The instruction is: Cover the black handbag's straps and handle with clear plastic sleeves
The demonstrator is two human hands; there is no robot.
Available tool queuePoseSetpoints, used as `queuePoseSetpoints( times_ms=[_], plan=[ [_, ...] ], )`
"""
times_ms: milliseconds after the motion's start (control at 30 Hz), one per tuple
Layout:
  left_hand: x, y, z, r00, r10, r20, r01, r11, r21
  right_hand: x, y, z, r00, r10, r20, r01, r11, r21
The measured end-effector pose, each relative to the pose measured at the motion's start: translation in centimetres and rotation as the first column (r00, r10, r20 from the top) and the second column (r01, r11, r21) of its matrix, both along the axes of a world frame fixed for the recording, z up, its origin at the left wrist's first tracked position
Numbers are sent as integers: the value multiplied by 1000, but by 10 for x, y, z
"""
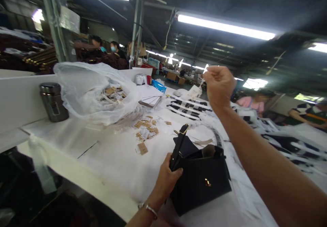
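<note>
Left hand (167,179) on black handbag (204,182)

So the left hand (167,178) comes in from below the black bag (201,182) and sits at its left edge. Its fingers are curled tight round the strap (178,145), thumb pressed over the front. That wrist has a thin metal bangle (151,209) on it. The right arm reaches in from the bag's lower right, forearm bare, running diagonally up past the bag's right side. The right hand (219,85) is raised well above the bag, back of the hand to the camera, fingers bunched into a fist and pinched together at the top left.
</note>
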State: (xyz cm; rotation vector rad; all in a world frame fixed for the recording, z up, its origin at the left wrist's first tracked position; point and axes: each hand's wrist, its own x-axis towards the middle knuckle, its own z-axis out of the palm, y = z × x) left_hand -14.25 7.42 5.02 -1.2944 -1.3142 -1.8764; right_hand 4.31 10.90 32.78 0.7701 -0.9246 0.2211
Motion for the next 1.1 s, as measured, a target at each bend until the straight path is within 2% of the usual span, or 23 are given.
queuePoseSetpoints(
  times_ms=[33,67,100,167,200,233,333,400,467,533,600,700,833,867,900,967,1000,1100],
  plan=[
    [1,-1,0,1000,1,4,-1,1000,-1,-9,-9,15,995,-83,48,82,996,21],
    [2,-1,1,1000,2,4,-2,1000,-4,-20,-15,25,962,-209,174,199,977,71],
    [2,-1,1,1000,3,0,-3,1000,-5,-31,-19,31,876,-355,327,324,935,146],
    [2,-1,1,1000,1,-18,-1,1000,0,-52,-18,30,625,-574,528,502,814,291],
    [1,-1,1,1000,0,-28,0,1000,3,-61,-15,25,530,-618,580,551,771,319],
    [1,-1,0,999,3,-37,-3,1000,2,-68,-10,19,480,-628,612,580,751,315],
    [1,-2,-1,999,11,-51,-12,1000,-11,-68,11,-2,480,-558,677,604,770,207],
    [2,-3,-2,999,4,-50,-6,1000,-23,-52,32,-19,561,-503,657,583,804,117],
    [2,-3,-3,999,26,-45,-27,999,-25,-29,60,-42,686,-453,570,541,841,17],
    [2,-1,-7,995,84,-53,-85,996,-18,-5,94,-76,775,-419,474,505,861,-66],
    [2,3,-13,986,140,-89,-141,990,-3,15,134,-122,798,-404,446,511,847,-147],
    [5,11,-26,967,214,-141,-211,977,35,31,203,-209,751,-318,578,562,768,-307],
    [10,26,-41,945,293,-145,-275,953,128,22,288,-337,620,3,785,638,581,-506],
    [10,31,-42,937,316,-148,-294,943,155,16,303,-364,608,67,791,634,558,-535],
    [10,36,-42,926,343,-157,-314,932,183,9,315,-389,608,103,787,617,563,-550],
    [8,50,-38,899,397,-182,-349,904,246,-5,331,-423,628,78,775,611,568,-552],
    [7,57,-34,884,426,-192,-366,887,282,-12,336,-433,634,36,772,618,577,-534],
    [1,80,-20,820,530,-218,-421,815,399,-30,349,-439,617,-103,780,668,593,-450]
  ],
)
